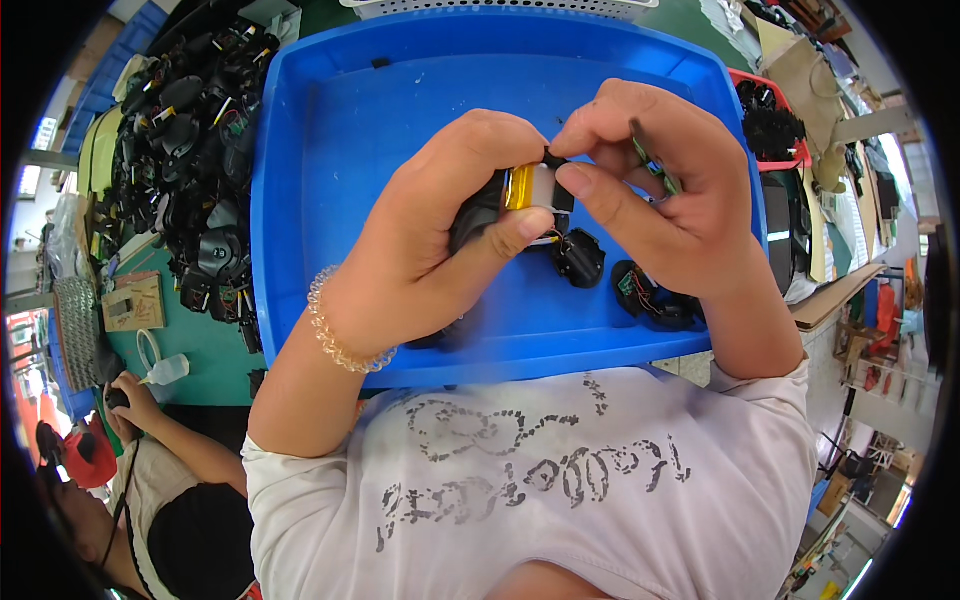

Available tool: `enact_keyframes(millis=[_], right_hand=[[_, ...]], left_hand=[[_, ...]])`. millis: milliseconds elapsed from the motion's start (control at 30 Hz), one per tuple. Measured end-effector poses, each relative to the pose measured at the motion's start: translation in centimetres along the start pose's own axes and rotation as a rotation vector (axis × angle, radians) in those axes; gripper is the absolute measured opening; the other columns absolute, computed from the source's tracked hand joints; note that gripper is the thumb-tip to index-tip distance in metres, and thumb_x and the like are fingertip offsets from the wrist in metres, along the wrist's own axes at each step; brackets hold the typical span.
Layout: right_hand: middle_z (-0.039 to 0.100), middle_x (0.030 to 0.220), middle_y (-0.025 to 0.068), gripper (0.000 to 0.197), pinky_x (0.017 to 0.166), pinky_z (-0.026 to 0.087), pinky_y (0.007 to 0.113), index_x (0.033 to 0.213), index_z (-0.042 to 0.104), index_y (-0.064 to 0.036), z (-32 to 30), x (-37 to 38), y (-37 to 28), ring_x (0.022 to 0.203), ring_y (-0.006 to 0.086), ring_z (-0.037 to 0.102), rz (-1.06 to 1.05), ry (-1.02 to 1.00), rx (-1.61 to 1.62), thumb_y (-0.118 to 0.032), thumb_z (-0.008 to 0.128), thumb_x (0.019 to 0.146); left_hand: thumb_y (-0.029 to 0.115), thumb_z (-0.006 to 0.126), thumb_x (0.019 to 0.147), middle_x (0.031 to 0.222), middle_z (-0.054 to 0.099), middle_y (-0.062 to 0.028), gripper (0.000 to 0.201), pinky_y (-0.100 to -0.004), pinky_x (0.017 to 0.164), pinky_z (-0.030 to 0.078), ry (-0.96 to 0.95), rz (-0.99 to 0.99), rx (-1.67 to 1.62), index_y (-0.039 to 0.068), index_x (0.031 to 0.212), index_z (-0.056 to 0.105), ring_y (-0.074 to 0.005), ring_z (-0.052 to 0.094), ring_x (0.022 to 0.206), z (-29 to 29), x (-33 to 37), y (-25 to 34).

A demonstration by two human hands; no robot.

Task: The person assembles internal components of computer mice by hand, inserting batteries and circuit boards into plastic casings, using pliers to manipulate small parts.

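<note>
Above the blue tray (pixel 400 110), the left hand (pixel 425 225) grips a yellow-taped battery (pixel 530 188), the right hand (pixel 680 170) a black piece (pixel 553 158); left of the tray stretches a green table (pixel 205 370) (heaped with black parts (pixel 185 140)).

Translucent squeeze bottle (pixel 170 369) on green table (pixel 210 345), left; white perforated basket (pixel 400 7), top; red bin (pixel 804 154), right.

The left hand (pixel 440 215) hides part of the yellow-taped battery (pixel 530 186); the top edge cuts off the white basket (pixel 500 8).
</note>
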State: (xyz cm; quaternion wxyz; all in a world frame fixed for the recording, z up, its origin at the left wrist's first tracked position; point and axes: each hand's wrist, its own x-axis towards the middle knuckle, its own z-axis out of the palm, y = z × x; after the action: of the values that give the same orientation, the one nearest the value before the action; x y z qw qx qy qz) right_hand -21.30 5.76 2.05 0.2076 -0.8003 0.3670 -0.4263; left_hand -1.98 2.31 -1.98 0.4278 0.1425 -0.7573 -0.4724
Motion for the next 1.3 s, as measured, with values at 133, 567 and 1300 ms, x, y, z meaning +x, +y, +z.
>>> enact_keyframes(millis=[133, 567, 1300], right_hand=[[0.053, 0.075, 0.0051, 0.017, 0.050, 0.031, 0.022, 0.091, 0.059, 0.0024, 0.1, 0.0, 0.2, 0.059, 0.0093, 0.042, -0.061, -0.013, -0.082, 0.004, 0.064, 0.075], [0.059, 0.080, 0.0104, 0.015, 0.056, 0.042, 0.026, 0.091, 0.059, 0.0010, 0.3, 0.1, 0.8, 0.066, 0.0181, 0.055, -0.114, 0.000, -0.277, 0.000, 0.064, 0.077], [0.055, 0.072, 0.0115, 0.013, 0.055, 0.044, 0.028, 0.081, 0.057, 0.0027, 1.1, 0.2, 0.7, 0.062, 0.0226, 0.056, -0.101, -0.171, -0.222, 0.005, 0.063, 0.070]], left_hand=[[0.009, 0.059, 0.087, 0.085, 0.051, -0.0048, 0.023, -0.0246, 0.066, 0.041, -0.027, -0.112, -0.048, 0.000, 0.105, 0.049, -0.0119, 0.047, 0.074, 0.0, -0.1, 0.1], [0.042, 0.044, 0.094, 0.090, 0.058, -0.0087, 0.041, -0.0262, 0.058, 0.049, -0.023, -0.501, -0.506, 0.006, 0.113, 0.043, -0.0169, 0.060, 0.065, 0.0, 0.1, 0.2], [0.062, 0.023, 0.091, 0.073, 0.060, -0.0116, 0.066, -0.0278, 0.047, 0.046, -0.113, -0.786, -0.842, 0.003, 0.110, 0.050, -0.0207, 0.059, 0.053, 0.3, 0.0, 0.2]])
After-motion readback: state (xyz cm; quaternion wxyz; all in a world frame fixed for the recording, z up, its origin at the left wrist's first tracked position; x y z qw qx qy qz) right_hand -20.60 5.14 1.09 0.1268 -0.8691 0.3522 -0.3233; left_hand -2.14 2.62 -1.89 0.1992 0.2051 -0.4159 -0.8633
